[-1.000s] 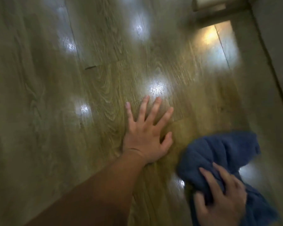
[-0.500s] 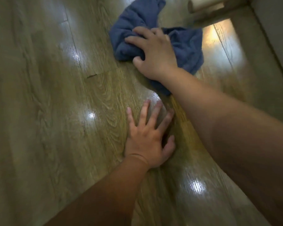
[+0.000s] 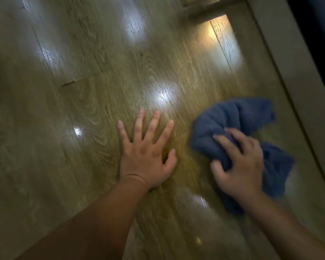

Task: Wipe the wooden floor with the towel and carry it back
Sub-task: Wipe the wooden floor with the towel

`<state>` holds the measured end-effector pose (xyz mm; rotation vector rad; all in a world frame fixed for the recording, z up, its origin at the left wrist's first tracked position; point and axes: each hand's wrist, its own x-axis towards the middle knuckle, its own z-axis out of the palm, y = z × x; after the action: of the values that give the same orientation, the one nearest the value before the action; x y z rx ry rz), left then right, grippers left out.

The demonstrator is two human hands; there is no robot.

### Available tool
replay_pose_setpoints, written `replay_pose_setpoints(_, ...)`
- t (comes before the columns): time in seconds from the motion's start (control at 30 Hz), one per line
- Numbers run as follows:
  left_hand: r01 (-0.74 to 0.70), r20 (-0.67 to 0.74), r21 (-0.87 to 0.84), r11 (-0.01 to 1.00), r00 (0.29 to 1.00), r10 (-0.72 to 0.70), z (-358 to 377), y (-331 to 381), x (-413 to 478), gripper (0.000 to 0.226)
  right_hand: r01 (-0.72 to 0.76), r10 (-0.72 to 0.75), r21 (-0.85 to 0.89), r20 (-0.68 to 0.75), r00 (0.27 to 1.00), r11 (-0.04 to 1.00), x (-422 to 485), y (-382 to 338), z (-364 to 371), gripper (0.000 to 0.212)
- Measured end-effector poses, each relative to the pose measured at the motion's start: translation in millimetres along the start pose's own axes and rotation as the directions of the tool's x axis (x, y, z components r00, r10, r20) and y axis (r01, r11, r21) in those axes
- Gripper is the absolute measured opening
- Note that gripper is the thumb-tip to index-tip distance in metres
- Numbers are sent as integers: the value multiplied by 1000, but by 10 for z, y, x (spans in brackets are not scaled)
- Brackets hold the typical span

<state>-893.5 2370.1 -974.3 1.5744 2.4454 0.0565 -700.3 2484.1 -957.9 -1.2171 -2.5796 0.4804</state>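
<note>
A crumpled blue towel [image 3: 235,117] lies bunched on the glossy wooden floor [image 3: 83,109] at the right. My right hand [image 3: 238,164] presses down on the towel's near part, fingers curled into the cloth. My left hand [image 3: 146,149] lies flat on the floor just left of the towel, fingers spread, holding nothing. Part of the towel is hidden under my right hand.
A pale baseboard or wall edge [image 3: 289,72] runs diagonally along the right side, close to the towel. A light-coloured furniture foot or ledge [image 3: 201,0] sits at the top. Bright light reflections dot the planks; open floor stretches left and ahead.
My right hand has pulled the towel back from the far floor to the near right, beside my left hand. The left hand has stayed planted on the floor.
</note>
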Motion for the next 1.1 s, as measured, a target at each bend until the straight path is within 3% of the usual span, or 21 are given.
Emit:
replay_pose_setpoints(0.2,-2,-64,12,1000,998,2,56,24,-32,69,45,-46,-51,-15,999,998,1751,-200,265,54)
replay_pose_setpoints(0.3,-4,-85,-10,1000,996,3,66,24,-30,69,32,-34,-39,-41,999,999,1304,-131,229,56)
replay_pose_setpoints(0.4,6,-81,-2,1000,997,-6,74,19,-36,69,-61,62,17,-54,997,998,-109,-10,81,56)
replay_pose_setpoints(0.53,18,-37,20,1000,999,-17,42,31,-18,71,-243,244,-64,5,970,968,-1660,-202,-115,52)
replay_pose_setpoints(0.63,22,-28,37,999,999,-21,44,15,-16,71,-187,188,-71,21,982,980,-1292,-238,-55,49)
replay_pose_setpoints(0.77,22,-20,30,999,1000,-21,13,38,-37,71,-19,18,-44,-33,999,999,227,-269,163,53)
replay_pose_setpoints(0.9,25,-28,-15,1000,999,-26,-12,55,-52,70,-92,89,-144,-26,996,985,1345,-543,369,52)
replay_pose_setpoints(1.0,39,-29,13,999,999,-39,6,41,-35,70,-64,61,-118,-31,998,991,1200,-510,397,52)
replay_pose_setpoints(1.1,37,-57,13,999,998,-36,16,49,-28,71,-45,44,-26,-43,998,999,-20,-367,275,56)
